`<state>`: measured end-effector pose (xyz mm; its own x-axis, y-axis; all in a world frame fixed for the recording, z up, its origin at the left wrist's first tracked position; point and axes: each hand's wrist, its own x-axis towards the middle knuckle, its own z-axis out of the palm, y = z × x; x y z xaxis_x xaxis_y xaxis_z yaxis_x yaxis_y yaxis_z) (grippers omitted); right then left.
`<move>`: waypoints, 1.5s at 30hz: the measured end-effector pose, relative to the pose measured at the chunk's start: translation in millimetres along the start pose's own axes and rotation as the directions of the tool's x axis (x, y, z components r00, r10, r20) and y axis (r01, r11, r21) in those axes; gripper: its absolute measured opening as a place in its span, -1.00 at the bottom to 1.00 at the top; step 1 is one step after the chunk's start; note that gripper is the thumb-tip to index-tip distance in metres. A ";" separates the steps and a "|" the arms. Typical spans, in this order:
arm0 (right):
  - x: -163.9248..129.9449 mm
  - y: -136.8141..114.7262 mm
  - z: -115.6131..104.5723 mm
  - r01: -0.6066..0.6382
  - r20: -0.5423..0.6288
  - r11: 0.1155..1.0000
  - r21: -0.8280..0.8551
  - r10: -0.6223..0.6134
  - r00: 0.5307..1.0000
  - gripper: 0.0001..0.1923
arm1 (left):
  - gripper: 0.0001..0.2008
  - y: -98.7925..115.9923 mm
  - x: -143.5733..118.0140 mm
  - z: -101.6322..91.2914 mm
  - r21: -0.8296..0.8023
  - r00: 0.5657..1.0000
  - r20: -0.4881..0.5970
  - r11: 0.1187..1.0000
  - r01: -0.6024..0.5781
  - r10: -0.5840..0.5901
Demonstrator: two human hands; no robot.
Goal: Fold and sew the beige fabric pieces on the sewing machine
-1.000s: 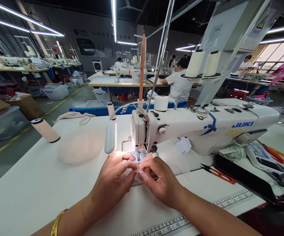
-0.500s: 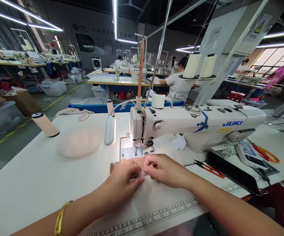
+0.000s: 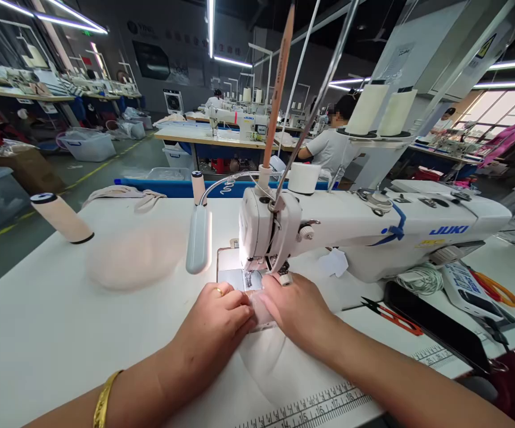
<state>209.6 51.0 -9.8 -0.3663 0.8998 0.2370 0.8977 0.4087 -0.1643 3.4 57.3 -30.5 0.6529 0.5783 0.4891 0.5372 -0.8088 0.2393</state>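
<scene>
Pale, sheer fabric lies in front of the presser foot of a white sewing machine, and loose folds of it spread toward the table's front edge. My left hand, with a ring and a gold bangle, has its curled fingers closed on the fabric's left side. On the other side, my right hand pinches the same fabric, thumb to the left, close under the machine head. Its fingertips are partly hidden by the machine. Light from a small grey lamp falls on the needle plate.
Thread cones stand at the left and back. Orange thread snips, a black phone and a white cable coil lie on the right. A ruler strip runs along the front edge. A co-worker sits beyond the machine.
Both hands have moved the fabric forward to the presser foot. My left hand has turned knuckles-up, and my right hand has slid under the machine head. The view has shifted slightly.
</scene>
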 end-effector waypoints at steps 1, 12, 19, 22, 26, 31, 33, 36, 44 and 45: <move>-5.2 0.0 1.8 0.084 -0.065 0.994 -0.073 -0.089 0.994 -0.84 | -0.69 0.0 0.2 0.0 0.003 1.000 0.000 1.000 0.007 -0.007; -6.1 13.1 28.8 0.331 -0.164 0.938 0.106 -0.312 0.936 -0.77 | -0.83 -1.0 -0.2 2.0 0.085 0.996 0.013 0.992 0.090 -0.091; -3.1 15.7 31.6 0.291 -0.167 0.951 0.107 -0.272 0.948 -0.73 | -0.88 -1.2 1.3 2.7 0.160 0.995 0.021 0.983 0.088 -0.093; -3.0 17.1 32.3 0.281 -0.177 0.955 0.098 -0.261 0.949 -0.72 | -0.87 -1.4 1.8 3.3 0.164 0.995 0.020 0.982 0.096 -0.100; -3.3 19.2 33.4 0.270 -0.181 0.959 0.087 -0.251 0.951 -0.69 | -0.85 -2.0 1.5 2.0 0.160 0.995 0.023 0.982 0.097 -0.101; -3.6 20.9 33.8 0.262 -0.170 0.962 0.078 -0.247 0.954 -0.72 | -0.81 -2.3 0.3 1.4 0.135 0.996 0.009 0.987 0.090 -0.092; -4.8 21.1 30.3 0.273 -0.175 0.958 0.085 -0.255 0.951 -0.73 | -0.79 -2.2 0.0 1.3 0.099 0.997 -0.020 0.992 0.082 -0.081; -9.4 19.4 19.1 0.355 -0.142 0.921 0.162 -0.334 0.932 -0.79 | -0.73 -2.6 0.1 -0.2 0.047 0.998 -0.033 0.997 0.059 -0.058; -21.2 14.8 6.7 0.392 -0.017 0.896 0.209 -0.397 0.918 -0.87 | -0.66 -8.5 -1.7 -1.8 -0.052 0.995 -0.029 0.995 0.091 -0.092; -21.0 15.3 9.0 0.400 -0.035 0.894 0.200 -0.402 0.915 -0.90 | -0.65 -8.9 -1.7 -2.1 -0.055 0.995 -0.022 0.994 0.096 -0.097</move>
<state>228.9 39.8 -25.9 -0.6872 0.6537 0.3168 0.6070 0.7563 -0.2440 -3.5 63.3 -31.7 0.5857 0.6515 0.4822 0.5667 -0.7545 0.3310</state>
